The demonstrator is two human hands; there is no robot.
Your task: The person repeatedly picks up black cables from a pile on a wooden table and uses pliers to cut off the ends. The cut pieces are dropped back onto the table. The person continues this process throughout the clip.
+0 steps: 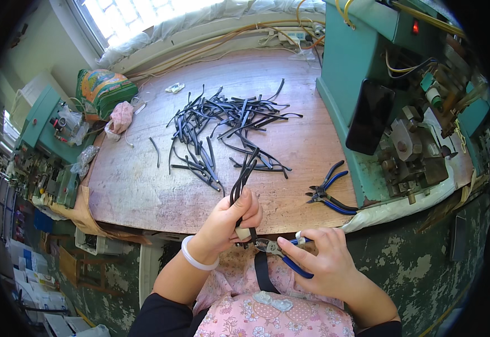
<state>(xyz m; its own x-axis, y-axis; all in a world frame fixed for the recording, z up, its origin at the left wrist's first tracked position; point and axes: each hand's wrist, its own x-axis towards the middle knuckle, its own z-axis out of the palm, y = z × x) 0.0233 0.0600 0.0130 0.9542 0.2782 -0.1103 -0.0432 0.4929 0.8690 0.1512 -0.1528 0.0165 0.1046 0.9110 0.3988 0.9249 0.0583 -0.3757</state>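
My left hand (226,222) is closed around a small bunch of dark eyeglass temples (245,177), which stick up past the thumb. Their lower ends come out below the fist, beside a pale wrap on a finger. In my right hand (329,263) is a pair of blue-handled cutting pliers (296,267). The jaws point left and meet the lower ends of the temples, just off the table's near edge; whether they are closed on one I cannot tell. Beyond my hands a loose heap of similar dark temples (239,109) is spread over the wooden table (138,196).
A second pair of blue-handled cutting pliers (329,192) lies on the table at right. Next to it stands a green machine (337,84) with a black phone (370,117) propped against it. A colourful bag (103,92) and a pink cloth bundle (121,116) sit at far left.
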